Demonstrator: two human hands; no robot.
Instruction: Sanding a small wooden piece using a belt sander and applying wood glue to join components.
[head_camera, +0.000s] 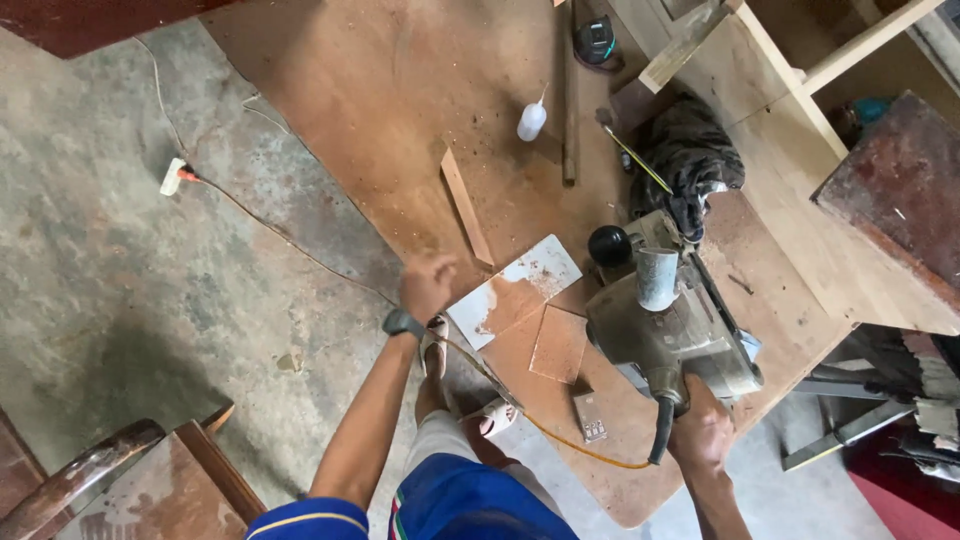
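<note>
A: Head view, looking straight down. What has the right hand (703, 432) got?

B: It is wrapped shut around the rear handle of a grey electric planer (672, 325), which sits on the plywood sheet (360, 90) at its near right part. A black cable leaves the tool just beside that hand, and an orange cord (560, 440) runs across the board edge below it.

A: And the left hand (428, 283)?

B: It is blurred, curled loosely at the left corner of a white square panel (520, 288). It looks to be touching the panel's edge, but whether the fingers actually grip it I cannot tell. A dark watch (402, 322) sits on that wrist.

A: Where does the panel lie?

B: Flat on the plywood, between the left hand and the planer, dusted with brownish sawdust. A smaller brown square piece (558, 344) lies just beside it, nearer the person, touching the planer's base.

A: Anything else around?

B: A thin wooden strip (466, 205) lies beyond the panel, a white squeeze bottle (532, 120) stands farther up, and a tape measure (597, 42) rests at the top. A dark cloth (688, 150) is bunched behind the planer. On the concrete floor (110, 290) to the left lies a white plug socket (172, 176).
</note>
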